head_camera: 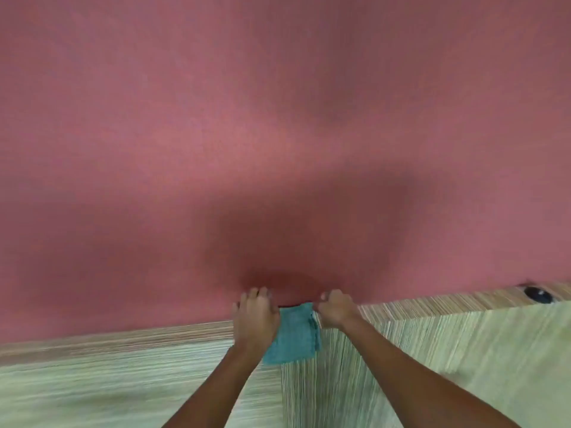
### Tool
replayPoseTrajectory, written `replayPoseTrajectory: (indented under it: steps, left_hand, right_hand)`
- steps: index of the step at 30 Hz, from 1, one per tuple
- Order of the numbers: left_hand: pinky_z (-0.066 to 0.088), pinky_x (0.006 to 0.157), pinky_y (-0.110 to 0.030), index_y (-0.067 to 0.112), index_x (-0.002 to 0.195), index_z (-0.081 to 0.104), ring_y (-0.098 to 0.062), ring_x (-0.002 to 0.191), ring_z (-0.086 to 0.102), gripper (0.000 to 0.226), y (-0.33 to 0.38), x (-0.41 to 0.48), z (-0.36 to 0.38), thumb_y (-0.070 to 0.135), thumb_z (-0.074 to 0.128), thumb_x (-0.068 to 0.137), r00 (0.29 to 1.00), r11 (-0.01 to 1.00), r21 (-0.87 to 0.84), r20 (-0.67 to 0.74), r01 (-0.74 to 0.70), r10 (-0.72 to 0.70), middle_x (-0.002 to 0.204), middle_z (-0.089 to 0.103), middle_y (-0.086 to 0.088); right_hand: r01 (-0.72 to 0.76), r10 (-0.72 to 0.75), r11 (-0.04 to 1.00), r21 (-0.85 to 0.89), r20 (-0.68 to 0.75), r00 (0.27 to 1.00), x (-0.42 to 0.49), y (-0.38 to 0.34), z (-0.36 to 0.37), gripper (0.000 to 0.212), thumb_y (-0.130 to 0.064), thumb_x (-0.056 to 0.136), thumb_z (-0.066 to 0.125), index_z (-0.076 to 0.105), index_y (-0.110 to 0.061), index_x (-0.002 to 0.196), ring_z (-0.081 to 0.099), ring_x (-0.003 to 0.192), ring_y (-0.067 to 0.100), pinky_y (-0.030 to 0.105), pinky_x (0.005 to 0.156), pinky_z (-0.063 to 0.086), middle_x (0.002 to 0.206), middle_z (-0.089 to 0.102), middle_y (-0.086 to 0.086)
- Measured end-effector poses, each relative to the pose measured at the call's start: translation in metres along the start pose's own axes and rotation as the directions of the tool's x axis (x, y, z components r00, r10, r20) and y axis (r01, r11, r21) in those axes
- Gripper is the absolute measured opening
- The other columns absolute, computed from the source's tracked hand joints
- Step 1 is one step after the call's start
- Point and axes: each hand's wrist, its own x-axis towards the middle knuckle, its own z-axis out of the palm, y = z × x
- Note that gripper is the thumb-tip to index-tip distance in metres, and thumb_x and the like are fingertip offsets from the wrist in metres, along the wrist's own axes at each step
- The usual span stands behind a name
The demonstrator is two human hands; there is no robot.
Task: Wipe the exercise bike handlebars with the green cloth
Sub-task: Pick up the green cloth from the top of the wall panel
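Green cloth [293, 333] hangs lengthwise between both hands, left hand [255, 316] and right hand [335, 308] apparently pinching its top corners; no handlebars visible.

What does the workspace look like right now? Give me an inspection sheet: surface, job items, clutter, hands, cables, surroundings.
Surface: striped wood-grain top, blurred, stepping up at a corner on the right.
Job's things: green cloth hanging at the top's far edge, between the hands; exercise bike handlebars not in view.
Clutter: one dark round object at the far right edge; too blurred to identify.
Hands: left hand over the cloth's left side; right hand closed at its upper right corner.
Cables: nothing seen.
Surroundings: dark red wall filling the view, shadowed above the hands.
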Motion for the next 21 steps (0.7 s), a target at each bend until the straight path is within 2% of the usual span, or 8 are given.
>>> replayPoseTrajectory:
  steps: [3,6,9,11,13,17,19,21]
  left_hand:
    - [0.034,0.095,-0.040,0.020,0.118,0.058,-0.024,0.115,0.051,0.033,-0.014,0.007,0.033,0.039,0.046,0.095,0.970,0.966,-0.085,0.052,0.243,-0.239,0.120,0.058,-0.001]
    - [0.030,0.099,-0.043,0.019,0.122,0.058,-0.025,0.122,0.043,0.045,-0.017,0.008,0.057,0.052,0.044,0.095,0.950,0.955,-0.032,0.120,0.295,-0.290,0.126,0.053,-0.002]
    - [0.028,0.100,-0.044,0.017,0.125,0.055,-0.026,0.123,0.038,0.051,-0.012,0.009,0.068,0.056,0.050,0.091,0.939,0.934,-0.126,0.130,0.333,-0.317,0.128,0.047,-0.005]
    - [0.026,0.099,-0.044,0.019,0.123,0.055,-0.027,0.123,0.038,0.045,-0.008,0.008,0.072,0.050,0.056,0.090,0.931,0.909,-0.208,0.137,0.361,-0.338,0.128,0.047,-0.005]
    - [0.025,0.098,-0.044,0.018,0.118,0.056,-0.027,0.121,0.041,0.036,-0.003,0.005,0.073,0.041,0.060,0.091,0.934,0.880,-0.314,0.116,0.357,-0.337,0.123,0.052,-0.004]
    - [0.034,0.095,-0.042,0.019,0.103,0.055,-0.027,0.090,0.061,0.017,0.004,-0.007,0.071,0.032,0.061,0.093,0.973,0.797,-0.570,0.018,0.199,-0.230,0.084,0.063,0.004]
    - [0.049,0.078,-0.040,0.020,0.097,0.054,-0.023,0.077,0.063,0.014,0.011,-0.012,0.063,0.032,0.061,0.093,0.995,0.716,-0.694,0.006,0.078,-0.103,0.077,0.063,0.006]
    - [0.050,0.064,-0.034,0.019,0.094,0.054,-0.013,0.071,0.062,0.013,0.026,-0.014,0.053,0.030,0.062,0.093,0.998,0.644,-0.765,0.029,-0.012,0.052,0.076,0.063,0.006]
  right_hand:
    - [-0.098,0.098,0.995,-0.005,-0.049,0.994,0.018,0.007,0.020,0.039,-0.056,0.079,0.063,0.064,-0.017,0.086,0.065,0.094,0.026,0.037,0.088,0.052,0.098,0.069,0.006]
    - [-0.151,0.168,0.983,0.102,-0.185,0.968,0.023,0.011,0.037,0.053,-0.073,0.072,0.064,0.056,-0.020,0.064,0.065,0.087,0.024,0.038,0.090,0.044,0.084,0.070,0.000]
    - [-0.125,0.152,0.985,0.115,-0.268,0.952,0.018,0.010,0.045,0.051,-0.074,0.070,0.067,0.071,-0.024,0.081,0.060,0.100,0.019,0.037,0.089,0.033,0.094,0.069,-0.004]
    - [-0.129,0.135,0.991,0.042,-0.266,0.954,0.016,0.012,0.055,0.048,-0.070,0.070,0.071,0.072,-0.030,0.097,0.053,0.111,0.017,0.038,0.097,0.031,0.109,0.062,-0.006]
    - [-0.086,0.099,0.994,0.061,-0.246,0.964,0.014,0.014,0.061,0.034,-0.061,0.072,0.074,0.070,-0.033,0.091,0.054,0.109,0.014,0.039,0.099,0.033,0.105,0.063,-0.009]
    - [0.103,0.028,0.845,0.524,-0.236,0.971,-0.007,0.019,0.049,0.016,-0.024,0.081,0.078,0.063,-0.026,0.076,0.065,0.079,0.015,0.036,0.076,0.051,0.079,0.068,-0.004]
    - [0.173,0.002,0.752,0.636,-0.265,0.964,-0.028,0.025,0.033,0.013,-0.013,0.087,0.073,0.063,-0.017,0.082,0.066,0.076,0.014,0.030,0.069,0.052,0.079,0.068,0.002]
    - [0.188,0.036,0.655,0.732,-0.278,0.960,-0.056,0.035,0.011,0.008,-0.010,0.090,0.070,0.062,-0.009,0.088,0.070,0.078,0.014,0.024,0.065,0.052,0.084,0.072,0.005]
